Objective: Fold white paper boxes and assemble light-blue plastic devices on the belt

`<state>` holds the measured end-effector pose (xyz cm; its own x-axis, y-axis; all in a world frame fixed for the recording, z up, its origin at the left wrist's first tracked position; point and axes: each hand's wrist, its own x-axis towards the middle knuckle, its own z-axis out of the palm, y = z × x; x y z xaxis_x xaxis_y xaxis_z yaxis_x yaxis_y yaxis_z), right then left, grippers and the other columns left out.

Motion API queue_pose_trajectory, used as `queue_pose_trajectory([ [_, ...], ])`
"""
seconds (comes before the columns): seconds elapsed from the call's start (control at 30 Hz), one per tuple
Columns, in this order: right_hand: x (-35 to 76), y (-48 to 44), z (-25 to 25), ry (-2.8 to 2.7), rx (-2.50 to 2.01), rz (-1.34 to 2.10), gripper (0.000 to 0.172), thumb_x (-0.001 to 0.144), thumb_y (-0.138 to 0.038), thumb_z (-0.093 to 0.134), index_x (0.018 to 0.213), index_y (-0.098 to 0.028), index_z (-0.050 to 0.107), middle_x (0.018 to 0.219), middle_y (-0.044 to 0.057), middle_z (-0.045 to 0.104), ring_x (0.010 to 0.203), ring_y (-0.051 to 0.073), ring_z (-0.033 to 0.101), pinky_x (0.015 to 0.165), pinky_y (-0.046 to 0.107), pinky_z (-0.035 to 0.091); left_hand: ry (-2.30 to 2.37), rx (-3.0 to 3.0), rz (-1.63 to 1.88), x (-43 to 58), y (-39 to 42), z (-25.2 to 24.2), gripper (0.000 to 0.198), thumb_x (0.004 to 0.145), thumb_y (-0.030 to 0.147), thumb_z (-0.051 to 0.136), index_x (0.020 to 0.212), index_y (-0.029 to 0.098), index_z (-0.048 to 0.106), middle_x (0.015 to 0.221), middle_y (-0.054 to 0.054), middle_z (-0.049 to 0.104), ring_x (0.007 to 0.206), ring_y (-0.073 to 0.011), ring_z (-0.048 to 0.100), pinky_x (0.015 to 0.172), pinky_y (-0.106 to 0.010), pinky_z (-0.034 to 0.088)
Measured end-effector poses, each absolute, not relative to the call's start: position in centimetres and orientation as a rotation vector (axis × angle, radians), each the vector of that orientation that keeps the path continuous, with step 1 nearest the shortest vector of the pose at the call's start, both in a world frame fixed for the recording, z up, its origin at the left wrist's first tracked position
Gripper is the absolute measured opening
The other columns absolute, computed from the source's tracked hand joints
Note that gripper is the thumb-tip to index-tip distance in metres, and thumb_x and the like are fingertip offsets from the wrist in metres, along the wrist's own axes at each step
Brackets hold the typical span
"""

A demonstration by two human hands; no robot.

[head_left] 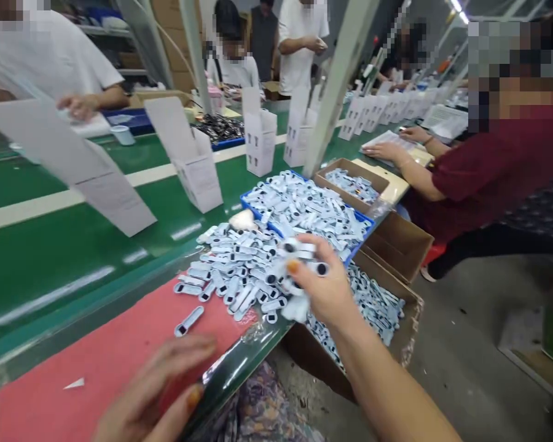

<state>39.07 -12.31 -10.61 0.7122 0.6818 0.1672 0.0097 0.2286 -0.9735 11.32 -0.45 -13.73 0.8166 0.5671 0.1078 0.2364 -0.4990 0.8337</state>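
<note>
My right hand (332, 294) is closed around several small pale-blue plastic pieces (304, 250), each long and rounded with a dark spot. It is over the right side of a loose pile of the same pieces (239, 261) at the table edge. My left hand (141, 393), a little blurred, hovers low over the red mat (96, 344) with thumb and fingers apart and nothing visible in it. One single piece (188, 321) lies on the mat just beyond its fingertips.
A blue tray (371, 230) heaped with pieces stands behind the pile. Cardboard boxes (412, 325) of pieces are at the right. White open cartons (198, 178) stand on the green conveyor (92, 264). Co-workers sit and stand around; a metal post (336, 80) rises behind the tray.
</note>
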Motion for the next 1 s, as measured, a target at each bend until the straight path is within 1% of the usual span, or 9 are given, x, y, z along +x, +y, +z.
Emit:
queue_pose_trajectory([
  [0.1, 35.8, -5.8, -11.6, -1.139, -1.432, 0.172, 0.027, 0.084, -0.030, 0.072, 0.111, -0.029, 0.067, 0.107, 0.002, 0.066, 0.096, 0.018, 0.063, 0.088, 0.036, 0.056, 0.709, 1.724, 0.732, 15.3, 1.3, -12.8, 0.039, 0.096, 0.042, 0.057, 0.135, 0.035, 0.058, 0.143, -0.003, 0.058, 0.133, -0.0238, 0.055, 0.110, -0.032, 0.049],
  [0.13, 34.8, -4.3, -12.0, -1.306, -1.472, 0.072, 0.026, 0.087, -0.030, 0.069, 0.113, -0.030, 0.067, 0.112, 0.003, 0.065, 0.104, 0.019, 0.062, 0.093, 0.036, 0.054, 0.703, 1.592, 0.824, 16.3, 2.1, -12.7, 0.041, 0.097, 0.044, 0.056, 0.137, 0.034, 0.057, 0.145, -0.003, 0.056, 0.135, -0.0246, 0.053, 0.112, -0.034, 0.047],
  [0.2, 33.1, -2.4, -12.7, -1.618, -1.558, -0.064, 0.026, 0.093, -0.032, 0.063, 0.119, -0.031, 0.067, 0.117, 0.004, 0.063, 0.108, 0.021, 0.059, 0.091, 0.035, 0.054, 0.700, 1.408, 0.936, 17.4, 3.6, -12.9, 0.043, 0.098, 0.047, 0.054, 0.138, 0.031, 0.056, 0.146, -0.006, 0.055, 0.138, -0.0270, 0.049, 0.114, -0.038, 0.045],
  [0.3, 31.7, -1.4, -13.0, -1.901, -1.637, -0.150, 0.029, 0.099, -0.035, 0.054, 0.126, -0.032, 0.065, 0.122, 0.005, 0.063, 0.105, 0.023, 0.057, 0.085, 0.036, 0.054, 0.764, 1.360, 0.939, 17.3, 5.3, -13.7, 0.049, 0.096, 0.053, 0.057, 0.136, 0.027, 0.059, 0.144, -0.008, 0.057, 0.135, -0.0296, 0.050, 0.112, -0.041, 0.044],
  [0.47, 32.8, -1.5, -12.5, -1.830, -1.560, 0.042, 0.030, 0.096, -0.036, 0.062, 0.125, -0.029, 0.065, 0.137, 0.007, 0.057, 0.123, 0.023, 0.055, 0.102, 0.039, 0.051, 0.857, 1.459, 0.894, 16.8, 6.1, -14.4, 0.044, 0.091, 0.058, 0.062, 0.118, 0.024, 0.069, 0.125, -0.006, 0.068, 0.115, -0.0260, 0.061, 0.100, -0.036, 0.048],
  [0.6, 34.9, -1.8, -11.7, -1.649, -1.449, 0.220, 0.023, 0.098, -0.022, 0.059, 0.119, -0.028, 0.067, 0.124, 0.005, 0.064, 0.119, 0.018, 0.059, 0.103, 0.037, 0.051, 0.811, 1.450, 0.878, 17.2, 5.9, -14.1, 0.038, 0.095, 0.055, 0.057, 0.114, 0.024, 0.070, 0.111, -0.005, 0.073, 0.106, -0.0225, 0.064, 0.094, -0.033, 0.048],
  [0.7, 36.2, -2.2, -11.2, -1.549, -1.420, 0.254, 0.028, 0.100, -0.015, 0.049, 0.116, -0.029, 0.067, 0.117, 0.003, 0.067, 0.112, 0.016, 0.063, 0.099, 0.036, 0.052, 0.857, 1.382, 0.926, 17.2, 5.9, -14.2, 0.036, 0.095, 0.053, 0.057, 0.111, 0.023, 0.070, 0.103, -0.005, 0.074, 0.096, -0.0204, 0.065, 0.086, -0.032, 0.049],
  [0.87, 37.2, -3.0, -11.1, -1.411, -1.461, 0.288, 0.028, 0.101, -0.017, 0.046, 0.114, -0.028, 0.068, 0.114, 0.003, 0.068, 0.107, 0.016, 0.065, 0.094, 0.035, 0.052, 0.917, 1.337, 1.014, 17.0, 6.2, -14.3, 0.032, 0.094, 0.050, 0.060, 0.111, 0.024, 0.069, 0.097, -0.004, 0.074, 0.088, -0.0183, 0.065, 0.078, -0.029, 0.049],
  [1.0, 37.5, -3.3, -11.6, -1.321, -1.469, 0.382, 0.027, 0.103, -0.022, 0.044, 0.116, -0.028, 0.067, 0.110, 0.002, 0.070, 0.104, 0.017, 0.068, 0.092, 0.036, 0.053, 0.942, 1.355, 1.087, 17.0, 6.4, -14.1, 0.032, 0.091, 0.048, 0.063, 0.110, 0.022, 0.069, 0.096, -0.005, 0.072, 0.089, -0.0190, 0.065, 0.075, -0.029, 0.050],
])
